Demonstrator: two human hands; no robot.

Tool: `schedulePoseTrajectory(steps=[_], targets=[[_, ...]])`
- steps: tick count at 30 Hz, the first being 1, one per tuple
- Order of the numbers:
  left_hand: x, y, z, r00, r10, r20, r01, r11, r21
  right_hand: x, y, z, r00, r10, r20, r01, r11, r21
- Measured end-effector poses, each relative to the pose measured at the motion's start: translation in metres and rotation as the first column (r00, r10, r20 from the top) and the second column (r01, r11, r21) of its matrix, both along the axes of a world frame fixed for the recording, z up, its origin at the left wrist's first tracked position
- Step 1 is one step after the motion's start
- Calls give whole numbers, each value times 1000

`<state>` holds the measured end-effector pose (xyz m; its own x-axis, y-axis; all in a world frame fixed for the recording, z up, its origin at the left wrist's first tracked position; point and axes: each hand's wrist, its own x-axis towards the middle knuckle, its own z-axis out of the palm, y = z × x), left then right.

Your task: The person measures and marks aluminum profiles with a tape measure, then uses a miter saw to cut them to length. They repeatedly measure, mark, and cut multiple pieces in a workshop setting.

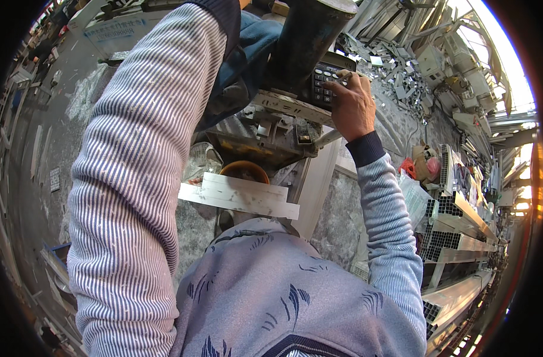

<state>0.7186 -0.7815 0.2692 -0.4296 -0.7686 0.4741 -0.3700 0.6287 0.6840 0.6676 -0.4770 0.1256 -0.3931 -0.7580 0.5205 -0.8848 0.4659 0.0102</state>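
A black calculator [320, 95] with dark and light keys leans beside a dark cylindrical machine column [304, 41]. My right hand [352, 106] reaches over it from the right, fingers apart and the tips at its keys, gripping nothing. My left arm stretches up to the top edge, where only a sliver of my left hand [245, 3] shows past the dark cuff; its fingers are hidden. Blue cloth [253, 44] bunches between that sleeve and the column.
Below the greasy machine base [256, 149], white flat strips [242, 195] lie across an orange-rimmed bucket [246, 170]. Metal offcuts [396, 77] litter the floor at far right. Stacked metal profiles [456, 247] stand at right. A pale long panel [316, 184] runs beside the machine.
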Motion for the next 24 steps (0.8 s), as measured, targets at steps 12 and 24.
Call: schedulePoseTrajectory(steps=[12,24], targets=[[3,-1,3,965,102,240,-33,960,-277,23,17,-13,1000,23,-12,-24,996,-90],[-2,-7,-1,933,195,301,-25,872,-488,-26,42,-7,983,-173,60,181,965,-191]])
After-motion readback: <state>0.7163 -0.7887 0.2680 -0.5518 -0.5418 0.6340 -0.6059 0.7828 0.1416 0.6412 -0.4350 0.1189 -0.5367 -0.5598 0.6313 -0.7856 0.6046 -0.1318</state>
